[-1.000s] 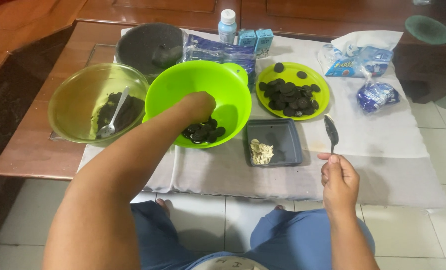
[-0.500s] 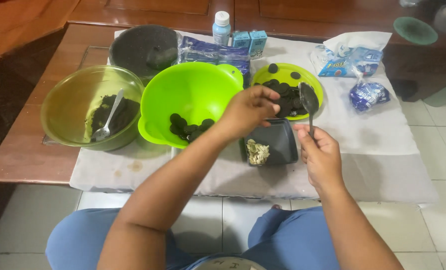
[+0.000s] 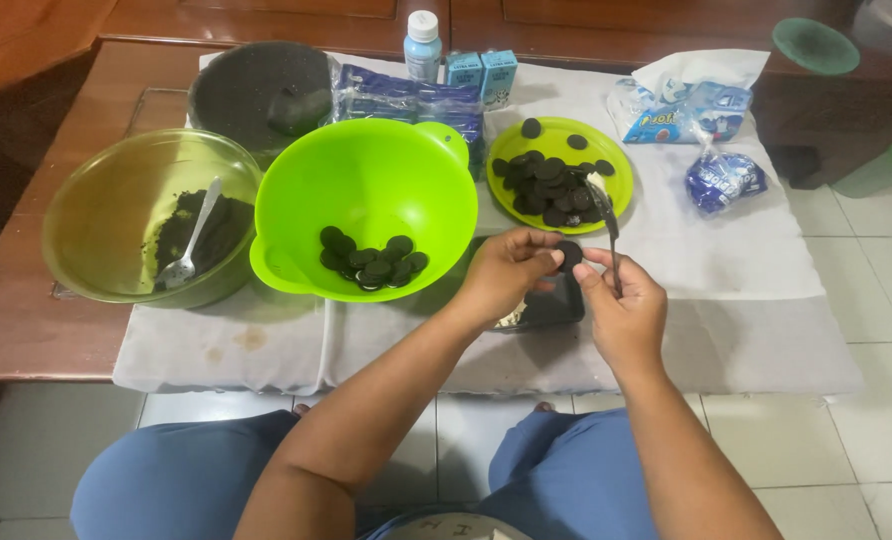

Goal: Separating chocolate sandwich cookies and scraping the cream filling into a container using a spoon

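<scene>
Holding a dark cookie (image 3: 568, 253) between both hands above the small dark tray (image 3: 551, 305): left hand (image 3: 506, 272) pinches it, right hand (image 3: 621, 305) also grips a spoon (image 3: 606, 225). Best scrape gently, keeping it over the tray.

The big green bowl (image 3: 366, 195) in the middle of the frame is smooth, glossy plastic, and the green plate (image 3: 621, 170) to its right looks the same. The olive bowl (image 3: 96, 220) at the left is clear, shiny plastic, with a bright metal spoon (image 3: 188, 240) in rough dark crumbs. The cookie (image 3: 568, 253) pinched between both hands is matt black. The cloth (image 3: 746, 300) under everything is pale, soft and creased. The table (image 3: 26, 330) is polished reddish wood. The bags (image 3: 691, 105) at upper right are crinkly, glossy plastic film.
</scene>
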